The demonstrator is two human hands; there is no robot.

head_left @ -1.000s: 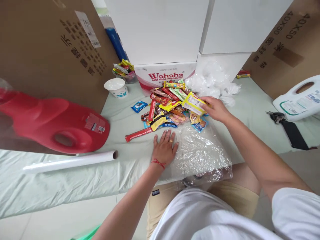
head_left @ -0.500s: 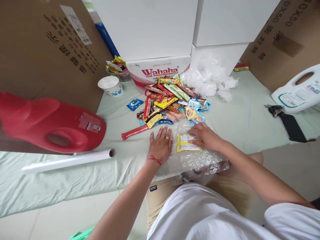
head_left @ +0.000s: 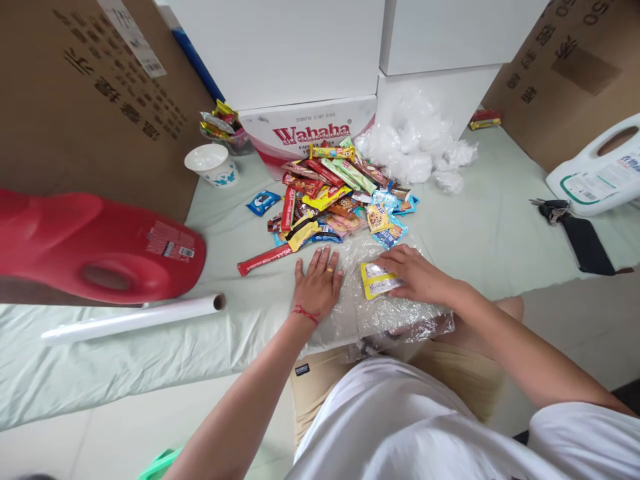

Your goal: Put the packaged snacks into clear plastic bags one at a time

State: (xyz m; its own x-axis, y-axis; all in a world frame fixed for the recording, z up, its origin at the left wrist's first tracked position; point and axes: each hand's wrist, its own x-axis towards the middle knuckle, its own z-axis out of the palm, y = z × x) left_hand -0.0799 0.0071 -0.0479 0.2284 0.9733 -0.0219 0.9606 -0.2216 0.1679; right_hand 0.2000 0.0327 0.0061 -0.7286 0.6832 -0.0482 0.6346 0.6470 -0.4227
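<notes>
My left hand (head_left: pixel 317 287) lies flat with its fingers spread, palm down at the left edge of a clear plastic sheet (head_left: pixel 345 320) on the table. My right hand (head_left: pixel 417 275) curls over a yellow-and-white snack packet (head_left: pixel 373 280) that lies on this sheet, its fingers and thumb around the packet's right part. That part of the packet is hidden under the hand. Just beyond both hands is a pile of wrapped snacks (head_left: pixel 327 197), with a red stick-shaped packet (head_left: pixel 263 259) poking out at the left and a small blue packet (head_left: pixel 263 202) apart from it.
A red jug (head_left: pixel 175 267), a white roll (head_left: pixel 135 319) and a paper cup (head_left: pixel 213 167) are at the left. Crumpled clear plastic (head_left: pixel 420 147) sits by the Wahaha box (head_left: pixel 310 110) at the back. Keys (head_left: pixel 553 210), a black case (head_left: pixel 589 247) and a white jug (head_left: pixel 597 173) lie right.
The yellow-and-white packet has turned a little and is more covered by my right hand, whose fingers have closed around it. My left hand stays flat. The whole view has shifted slightly.
</notes>
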